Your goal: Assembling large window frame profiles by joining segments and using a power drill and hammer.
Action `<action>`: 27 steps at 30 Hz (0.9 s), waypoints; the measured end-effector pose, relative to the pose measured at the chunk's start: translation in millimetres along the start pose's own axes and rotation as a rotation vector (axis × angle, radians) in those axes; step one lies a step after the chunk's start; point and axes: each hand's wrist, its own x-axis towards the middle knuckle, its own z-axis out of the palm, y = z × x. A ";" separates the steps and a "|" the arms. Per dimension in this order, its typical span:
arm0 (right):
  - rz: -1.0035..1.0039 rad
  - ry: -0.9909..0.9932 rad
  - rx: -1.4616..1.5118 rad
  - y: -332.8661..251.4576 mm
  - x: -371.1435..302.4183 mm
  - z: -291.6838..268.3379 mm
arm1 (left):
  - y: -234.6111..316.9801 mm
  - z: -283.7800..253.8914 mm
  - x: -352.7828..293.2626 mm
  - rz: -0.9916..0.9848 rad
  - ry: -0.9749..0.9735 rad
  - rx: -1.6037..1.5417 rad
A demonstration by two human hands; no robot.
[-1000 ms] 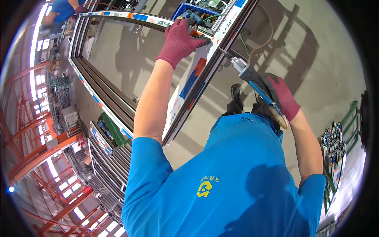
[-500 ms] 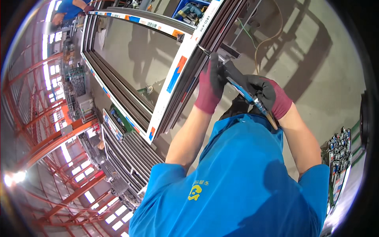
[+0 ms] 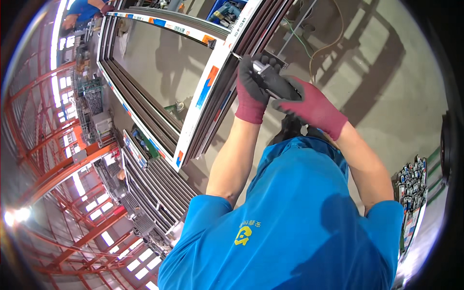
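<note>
My left hand (image 3: 251,89), in a maroon glove with dark fingers, is closed around a dark hand-sized tool (image 3: 279,84) with a silvery front part. A thin pale rod tip (image 3: 237,56) points out past my left fingers toward the frame's outer edge. My right hand (image 3: 314,104), gloved alike, grips the tool's rear end, its thumb lying along the near side. The tool's exact kind is hidden by my fingers. Just left of my hands runs a large frame of stacked dark profiles (image 3: 220,92), faced with white film bearing orange and blue patches.
A blue bin (image 3: 227,13) of tools stands beyond the frame. At the far left a person in blue (image 3: 87,9) touches its end. Cables (image 3: 333,43) lie on the floor at the upper right. Long profiles (image 3: 159,186) are stacked left; a rack of small parts (image 3: 413,188) is right.
The long blue tool with a tan tip, formerly at my right hand, no longer shows. My right hand has moved up and left onto the dark tool; my left hand shifted slightly left.
</note>
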 end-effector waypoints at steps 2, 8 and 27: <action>-0.019 0.218 -0.607 -2.3 5.0 6.9 | 5.0 -0.3 5.3 0.158 -0.081 -0.032; -0.080 0.402 -0.911 6.1 12.9 16.7 | 15.0 -1.7 12.2 0.245 -0.057 -0.048; 0.009 0.233 -0.268 15.2 -48.4 -7.3 | -2.0 -1.3 19.6 0.188 -0.126 -0.122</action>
